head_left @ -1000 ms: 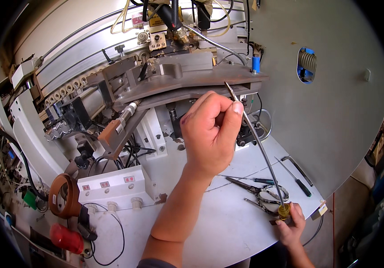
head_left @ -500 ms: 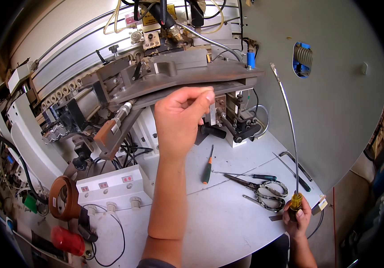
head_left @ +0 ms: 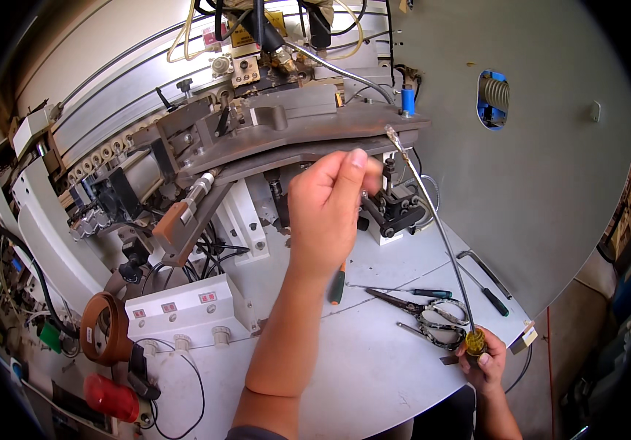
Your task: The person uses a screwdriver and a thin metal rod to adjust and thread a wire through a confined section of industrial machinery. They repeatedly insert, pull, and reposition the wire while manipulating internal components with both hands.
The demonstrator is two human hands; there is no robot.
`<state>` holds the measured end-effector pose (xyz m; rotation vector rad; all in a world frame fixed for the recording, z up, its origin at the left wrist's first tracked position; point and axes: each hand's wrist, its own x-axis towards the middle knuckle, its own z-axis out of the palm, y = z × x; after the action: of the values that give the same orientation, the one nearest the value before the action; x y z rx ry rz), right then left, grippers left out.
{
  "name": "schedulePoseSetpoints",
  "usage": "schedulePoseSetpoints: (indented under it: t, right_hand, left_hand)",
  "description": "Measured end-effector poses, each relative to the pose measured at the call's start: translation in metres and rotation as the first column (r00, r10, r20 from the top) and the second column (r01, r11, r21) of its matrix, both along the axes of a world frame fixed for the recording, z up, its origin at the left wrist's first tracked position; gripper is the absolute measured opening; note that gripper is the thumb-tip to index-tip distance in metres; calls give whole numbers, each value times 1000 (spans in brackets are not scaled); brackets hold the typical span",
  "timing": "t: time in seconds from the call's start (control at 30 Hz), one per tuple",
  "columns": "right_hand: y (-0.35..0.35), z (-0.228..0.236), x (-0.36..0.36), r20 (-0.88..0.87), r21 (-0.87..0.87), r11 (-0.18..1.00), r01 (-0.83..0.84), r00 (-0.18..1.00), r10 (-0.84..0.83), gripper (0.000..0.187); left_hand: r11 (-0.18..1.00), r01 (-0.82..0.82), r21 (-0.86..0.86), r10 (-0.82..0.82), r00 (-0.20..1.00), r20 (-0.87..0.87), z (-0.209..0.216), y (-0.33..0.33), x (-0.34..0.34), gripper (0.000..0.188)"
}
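Observation:
In front of the machine's dark curved metal plate, my left hand (head_left: 330,202) is raised. Its thumb presses against the curled fingers. Whatever those fingers may hold is hidden, and the fingertips are a little blurred. Low on the right, my right hand (head_left: 486,361) grips the yellow see-through handle of a long thin-shafted tool (head_left: 440,220), which looks like a screwdriver. Its shaft slants up and to the left. The silvery tip stands right of my left hand, in front of the plate's right end in this view, apart from my fingers.
On the white worktop lie black-bladed scissors (head_left: 396,299) with wrapped handles, a green-handled screwdriver (head_left: 433,292), another screwdriver (head_left: 495,302), a hex key (head_left: 488,273) and an orange-green handle (head_left: 338,286). A white control box (head_left: 191,312) stands left; a grey panel (head_left: 550,183) rises at right.
My left hand has moved right and slightly down, its wrist turned. The long tool's tip has swung left toward it, while my right hand keeps its grip low down.

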<state>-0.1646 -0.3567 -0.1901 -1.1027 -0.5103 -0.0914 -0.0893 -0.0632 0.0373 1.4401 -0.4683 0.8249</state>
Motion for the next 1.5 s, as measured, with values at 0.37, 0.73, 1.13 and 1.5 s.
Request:
schedulePoseSetpoints:
  t: [0.37, 0.73, 1.13, 1.5]
  right_hand:
    - [-2, -9, -3, 16, -69, 996, 63, 998, -62, 61]
    - [10, 1, -5, 379, -328, 838, 437, 873, -307, 59]
    - [13, 6, -6, 423, -365, 794, 487, 846, -324, 58]
    - [8, 2, -6, 91, -243, 944, 222, 974, -206, 61]
  left_hand:
    - [929, 263, -261, -277, 961, -17, 1, 9, 2, 26]
    - [572, 635, -520, -740, 673, 7, -2, 13, 3, 23]
    - [639, 606, -473, -689, 724, -3, -2, 10, 2, 29]
    - [637, 584, -503, -670, 743, 14, -1, 14, 1, 23]
